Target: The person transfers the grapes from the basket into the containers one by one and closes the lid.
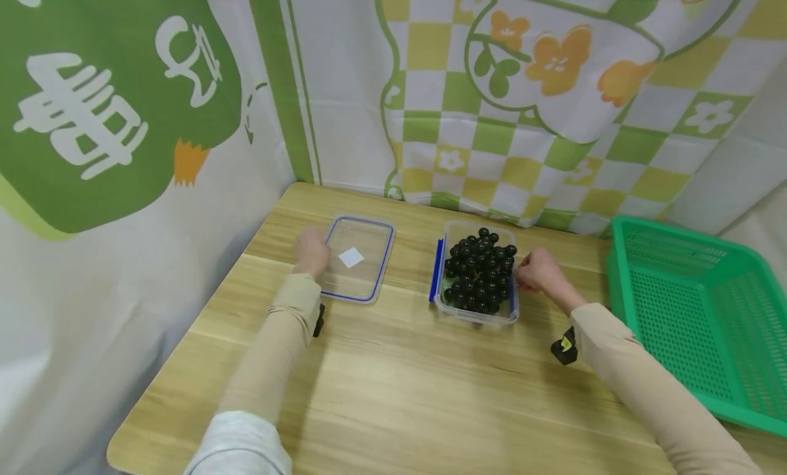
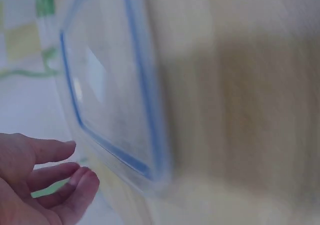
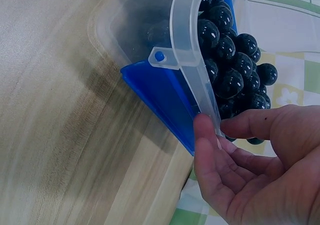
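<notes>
A clear plastic food container sits on the table, filled with dark, round grapes heaped above its rim. Its blue side flaps hang folded outward. My right hand pinches the container's right rim between thumb and fingers, as the right wrist view shows. To the left lies a flat transparent lid with a blue seal and a white square label. Beside the lid's left edge is my left hand, fingers loosely bent, with a gap between thumb and fingertips and nothing held.
A green plastic basket stands at the table's right side. The wooden table meets a patterned curtain along its back edge. White cloth hangs on the left.
</notes>
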`<state>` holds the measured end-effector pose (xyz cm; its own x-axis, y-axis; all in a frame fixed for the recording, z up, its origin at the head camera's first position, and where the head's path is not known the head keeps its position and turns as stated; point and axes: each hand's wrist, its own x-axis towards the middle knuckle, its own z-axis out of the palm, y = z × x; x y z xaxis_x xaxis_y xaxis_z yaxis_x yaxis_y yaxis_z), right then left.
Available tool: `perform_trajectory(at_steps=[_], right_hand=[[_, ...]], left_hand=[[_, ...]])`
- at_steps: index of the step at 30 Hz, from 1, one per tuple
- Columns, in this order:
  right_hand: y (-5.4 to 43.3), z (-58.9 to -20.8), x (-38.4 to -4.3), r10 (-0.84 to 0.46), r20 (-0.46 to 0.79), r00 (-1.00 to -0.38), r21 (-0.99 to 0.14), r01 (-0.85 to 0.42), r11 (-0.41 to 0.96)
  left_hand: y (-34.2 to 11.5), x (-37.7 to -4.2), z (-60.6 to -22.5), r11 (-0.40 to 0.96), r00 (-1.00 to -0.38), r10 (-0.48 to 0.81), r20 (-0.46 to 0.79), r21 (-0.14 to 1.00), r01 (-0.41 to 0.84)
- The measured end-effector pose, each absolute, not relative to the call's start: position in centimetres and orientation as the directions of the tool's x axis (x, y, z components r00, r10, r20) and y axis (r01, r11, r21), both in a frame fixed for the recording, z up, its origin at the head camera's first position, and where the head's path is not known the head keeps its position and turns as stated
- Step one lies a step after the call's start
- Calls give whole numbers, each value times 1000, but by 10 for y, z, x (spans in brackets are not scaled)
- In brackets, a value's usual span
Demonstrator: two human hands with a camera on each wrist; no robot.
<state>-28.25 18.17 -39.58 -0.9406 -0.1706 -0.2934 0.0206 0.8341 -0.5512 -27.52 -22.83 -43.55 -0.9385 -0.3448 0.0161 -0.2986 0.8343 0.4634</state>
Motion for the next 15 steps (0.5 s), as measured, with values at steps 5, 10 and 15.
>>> perform_trajectory(at_steps=[5,10,15], right_hand=[[182,-397,-282,-168,-281,-945,-554,17,833],[183,-398,-282,-163,-257,-953,-554,7,833],[185,-399,-283,-156,-256,-954,-560,15,829]], left_hand=[[-245,-270,-444,786,-927,-367,-73,509,-351],[-253,-269,-451,784,-932,-356,-61,523,-334],[-260,-270,-454,791,-939,-338,-59,523,-317]])
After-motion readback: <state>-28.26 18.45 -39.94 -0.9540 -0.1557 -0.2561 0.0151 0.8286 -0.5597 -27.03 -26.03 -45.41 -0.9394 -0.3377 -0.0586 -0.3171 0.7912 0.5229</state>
